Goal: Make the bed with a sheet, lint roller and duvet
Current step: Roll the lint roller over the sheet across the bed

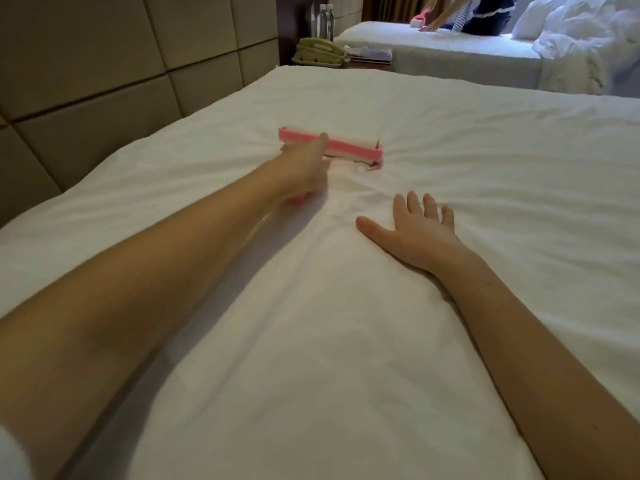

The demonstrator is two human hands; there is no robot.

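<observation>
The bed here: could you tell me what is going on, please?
A person's left hand grips a pink lint roller, its head down on the white sheet. The right hand lies flat on the sheet nearby, fingers spread. At the next bed, another person also holds a pink roller.

Left hand motion-blurred, covers lint roller handle; person at 1 o'clock cut by top edge.

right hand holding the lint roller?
No, the left hand grips the lint roller; the right hand lies flat on the sheet, fingers spread.
</observation>
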